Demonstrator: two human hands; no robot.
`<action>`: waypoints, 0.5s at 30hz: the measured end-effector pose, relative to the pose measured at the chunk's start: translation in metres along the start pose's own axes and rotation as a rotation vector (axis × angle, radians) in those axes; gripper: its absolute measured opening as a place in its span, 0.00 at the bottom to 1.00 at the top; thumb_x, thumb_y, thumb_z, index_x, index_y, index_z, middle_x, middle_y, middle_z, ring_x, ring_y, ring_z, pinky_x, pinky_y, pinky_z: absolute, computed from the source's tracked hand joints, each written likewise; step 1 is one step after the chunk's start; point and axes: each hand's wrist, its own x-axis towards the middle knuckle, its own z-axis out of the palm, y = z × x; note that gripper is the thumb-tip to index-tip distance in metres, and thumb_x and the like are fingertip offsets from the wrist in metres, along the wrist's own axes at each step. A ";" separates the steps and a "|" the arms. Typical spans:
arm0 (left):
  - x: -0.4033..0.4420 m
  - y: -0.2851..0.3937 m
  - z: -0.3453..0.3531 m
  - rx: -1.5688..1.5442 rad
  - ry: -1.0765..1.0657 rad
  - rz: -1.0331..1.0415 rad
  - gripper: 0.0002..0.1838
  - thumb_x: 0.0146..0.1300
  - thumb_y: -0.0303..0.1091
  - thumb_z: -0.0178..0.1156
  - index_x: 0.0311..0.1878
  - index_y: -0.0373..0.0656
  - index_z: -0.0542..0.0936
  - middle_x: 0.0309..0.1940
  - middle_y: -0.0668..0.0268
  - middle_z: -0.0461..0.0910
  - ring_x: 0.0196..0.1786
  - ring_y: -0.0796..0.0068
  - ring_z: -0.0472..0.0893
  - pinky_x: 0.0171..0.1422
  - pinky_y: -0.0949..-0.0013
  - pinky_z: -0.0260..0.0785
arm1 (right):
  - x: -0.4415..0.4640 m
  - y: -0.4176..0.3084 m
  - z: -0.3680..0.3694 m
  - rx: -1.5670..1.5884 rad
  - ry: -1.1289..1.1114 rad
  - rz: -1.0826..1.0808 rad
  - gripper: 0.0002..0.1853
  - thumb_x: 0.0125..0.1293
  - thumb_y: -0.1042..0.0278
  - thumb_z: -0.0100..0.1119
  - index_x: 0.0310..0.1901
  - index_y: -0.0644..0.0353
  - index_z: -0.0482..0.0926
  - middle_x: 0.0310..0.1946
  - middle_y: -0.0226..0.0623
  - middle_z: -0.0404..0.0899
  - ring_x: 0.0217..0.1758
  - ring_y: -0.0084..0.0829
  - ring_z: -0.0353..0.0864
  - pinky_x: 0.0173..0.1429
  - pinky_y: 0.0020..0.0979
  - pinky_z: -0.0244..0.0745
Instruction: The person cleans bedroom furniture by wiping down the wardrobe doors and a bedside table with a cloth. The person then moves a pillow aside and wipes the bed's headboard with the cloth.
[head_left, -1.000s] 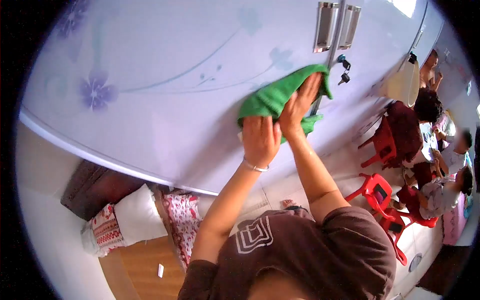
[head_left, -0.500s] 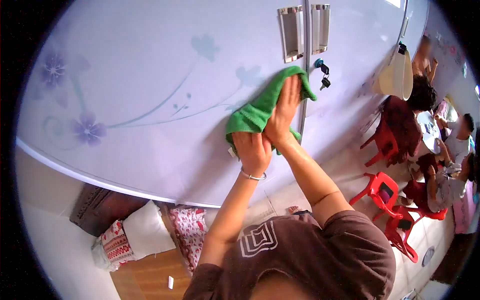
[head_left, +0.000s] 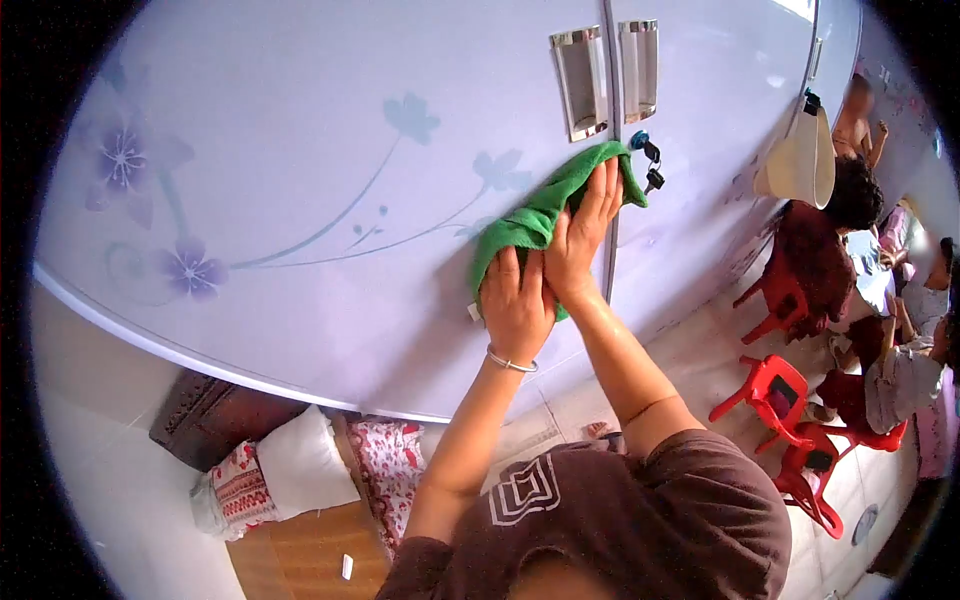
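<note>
A green cloth [head_left: 540, 215] lies pressed against the pale lilac door of a cabinet [head_left: 300, 130], just left of the door gap. My left hand [head_left: 520, 305], with a bracelet on its wrist, rests on the cloth's lower left part; its fingers are extended and the tips are partly hidden by the cloth. Higher and to the right, my right hand [head_left: 583, 235] lies flat on the cloth with its fingers stretched upward. Above the hands are two metal handles [head_left: 583, 85], and a key [head_left: 654, 180] hangs from the lock at the right.
A cream container [head_left: 795, 165] hangs on the cabinet farther right. Red stools [head_left: 770, 395] stand on the tiled floor, near several seated people [head_left: 900, 385]. At the lower left are a white pillow [head_left: 305, 465] and patterned fabric [head_left: 388, 460] beside a wooden surface [head_left: 300, 560].
The view has shifted along the cabinet since the first frame. Both hands and the cloth have moved slightly left relative to the floral pattern, then a little closer to the key.
</note>
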 end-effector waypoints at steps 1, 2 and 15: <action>0.003 0.001 -0.003 -0.073 0.050 -0.018 0.27 0.61 0.42 0.55 0.60 0.36 0.68 0.60 0.42 0.62 0.61 0.40 0.63 0.64 0.43 0.53 | 0.001 -0.006 0.003 0.018 0.002 0.023 0.36 0.50 0.77 0.45 0.66 0.68 0.55 0.68 0.56 0.51 0.72 0.56 0.46 0.73 0.50 0.36; 0.004 0.000 -0.005 -0.146 0.099 -0.036 0.28 0.62 0.44 0.55 0.61 0.36 0.67 0.60 0.41 0.62 0.61 0.39 0.63 0.64 0.43 0.53 | -0.001 -0.012 0.006 0.036 0.004 0.045 0.37 0.49 0.77 0.44 0.66 0.68 0.55 0.68 0.55 0.50 0.72 0.55 0.45 0.74 0.50 0.35; -0.055 -0.014 0.013 0.059 0.059 -0.146 0.27 0.50 0.32 0.60 0.56 0.36 0.71 0.51 0.50 0.71 0.54 0.46 0.69 0.57 0.46 0.60 | -0.033 0.016 -0.007 -0.014 -0.115 -0.037 0.29 0.54 0.73 0.48 0.62 0.66 0.64 0.64 0.54 0.61 0.67 0.55 0.56 0.70 0.49 0.44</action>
